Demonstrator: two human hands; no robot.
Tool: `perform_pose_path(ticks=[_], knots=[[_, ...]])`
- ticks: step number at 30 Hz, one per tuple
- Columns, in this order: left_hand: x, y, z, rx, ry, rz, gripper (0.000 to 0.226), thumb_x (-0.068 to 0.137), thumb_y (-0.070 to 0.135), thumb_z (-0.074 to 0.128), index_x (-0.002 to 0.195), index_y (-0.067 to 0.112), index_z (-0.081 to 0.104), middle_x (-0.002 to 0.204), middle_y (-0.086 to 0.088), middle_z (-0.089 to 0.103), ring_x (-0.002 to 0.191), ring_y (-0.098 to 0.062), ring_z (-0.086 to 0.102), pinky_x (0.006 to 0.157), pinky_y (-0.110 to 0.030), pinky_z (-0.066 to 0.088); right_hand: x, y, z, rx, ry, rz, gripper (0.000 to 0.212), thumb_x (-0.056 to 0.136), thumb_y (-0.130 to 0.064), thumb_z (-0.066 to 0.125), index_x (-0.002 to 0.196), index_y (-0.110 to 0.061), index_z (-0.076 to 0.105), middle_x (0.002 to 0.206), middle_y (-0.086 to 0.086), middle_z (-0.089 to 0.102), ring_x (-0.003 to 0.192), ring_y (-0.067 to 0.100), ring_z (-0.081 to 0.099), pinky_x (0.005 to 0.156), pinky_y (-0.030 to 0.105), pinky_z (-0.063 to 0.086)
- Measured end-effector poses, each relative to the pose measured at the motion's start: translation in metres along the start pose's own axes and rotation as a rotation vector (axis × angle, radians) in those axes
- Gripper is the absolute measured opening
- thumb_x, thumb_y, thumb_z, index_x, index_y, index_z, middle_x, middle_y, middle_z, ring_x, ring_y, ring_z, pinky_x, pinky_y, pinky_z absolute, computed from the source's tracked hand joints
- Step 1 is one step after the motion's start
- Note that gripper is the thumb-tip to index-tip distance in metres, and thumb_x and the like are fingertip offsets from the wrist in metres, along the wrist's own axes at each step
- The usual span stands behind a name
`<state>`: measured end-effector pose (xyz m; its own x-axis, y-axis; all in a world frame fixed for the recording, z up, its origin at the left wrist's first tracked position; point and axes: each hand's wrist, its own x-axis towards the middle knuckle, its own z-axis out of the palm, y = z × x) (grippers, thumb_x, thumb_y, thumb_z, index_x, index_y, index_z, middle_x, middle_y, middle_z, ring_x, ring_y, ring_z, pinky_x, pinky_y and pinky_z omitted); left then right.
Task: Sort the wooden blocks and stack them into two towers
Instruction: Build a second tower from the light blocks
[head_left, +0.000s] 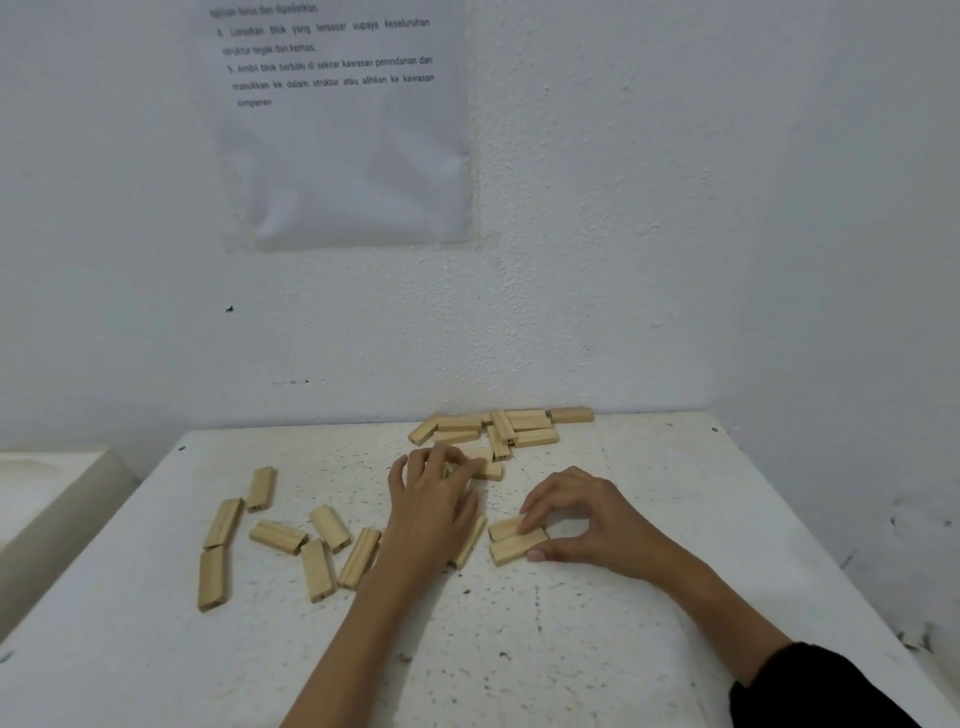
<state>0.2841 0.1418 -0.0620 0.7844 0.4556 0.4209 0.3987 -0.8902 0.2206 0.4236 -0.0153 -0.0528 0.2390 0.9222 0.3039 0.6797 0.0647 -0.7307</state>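
Note:
Pale wooden blocks lie scattered on a white speckled table (545, 649). A heap of several blocks (498, 428) sits at the far edge by the wall. Several loose blocks (317, 545) lie flat at the left. My left hand (434, 506) reaches to a block (488, 470) just below the heap, its fingers curled onto it. My right hand (582, 514) pinches a pair of side-by-side blocks (514, 540) between fingers and thumb. One more block (470, 543) lies partly hidden under my left wrist.
A white wall rises right behind the table, with a printed paper sheet (343, 119) taped on it. The wall also closes the right side. A white ledge (47, 499) stands lower at the left.

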Motion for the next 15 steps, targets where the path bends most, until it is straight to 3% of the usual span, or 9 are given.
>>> perform_pose_path(ticks=[5,9,11,13,15], knots=[[0.002,0.007,-0.005,-0.031,-0.047,0.057,0.028,0.094,0.017,0.044,0.115,0.022,0.062,0.123,0.010,0.056,0.124,-0.015,0.047,0.109,-0.051,0.018,-0.007,-0.003,-0.001,0.024,0.014,0.018,0.026,0.063,-0.048,0.078,0.084,-0.035,0.073,0.095,-0.016,0.066,0.098,0.011,0.058,0.087,0.029,0.046],[0.004,0.009,-0.005,0.009,0.012,0.193,0.021,0.072,0.012,0.066,0.087,0.026,0.069,0.106,0.010,0.068,0.107,-0.018,0.063,0.091,-0.052,0.040,-0.023,-0.003,-0.007,0.013,0.037,0.008,0.023,0.065,-0.044,0.080,0.084,-0.033,0.073,0.095,-0.015,0.066,0.095,0.011,0.059,0.083,0.024,0.047],[0.005,0.015,-0.006,-0.004,-0.058,0.219,0.024,0.070,0.012,0.077,0.089,0.023,0.067,0.110,0.009,0.067,0.113,-0.018,0.060,0.097,-0.050,0.035,-0.034,-0.002,-0.012,0.005,0.052,0.007,0.024,0.065,-0.041,0.081,0.085,-0.032,0.072,0.094,-0.014,0.066,0.093,0.010,0.060,0.081,0.022,0.048],[0.003,0.025,-0.008,-0.067,-0.106,0.220,0.013,0.085,0.022,0.066,0.098,0.022,0.065,0.113,0.011,0.064,0.118,-0.013,0.052,0.106,-0.037,0.023,-0.045,-0.002,-0.016,-0.005,0.069,0.042,0.029,0.062,-0.042,0.082,0.085,-0.031,0.069,0.094,-0.017,0.065,0.092,0.009,0.060,0.080,0.019,0.048],[0.002,0.033,-0.008,-0.114,-0.155,0.226,0.018,0.093,0.030,0.054,0.108,0.023,0.063,0.114,0.012,0.061,0.113,-0.010,0.049,0.096,-0.026,0.025,-0.052,-0.003,-0.019,-0.036,0.087,0.089,0.035,0.058,-0.047,0.080,0.086,-0.030,0.067,0.096,-0.019,0.062,0.093,0.007,0.059,0.080,0.015,0.044]])
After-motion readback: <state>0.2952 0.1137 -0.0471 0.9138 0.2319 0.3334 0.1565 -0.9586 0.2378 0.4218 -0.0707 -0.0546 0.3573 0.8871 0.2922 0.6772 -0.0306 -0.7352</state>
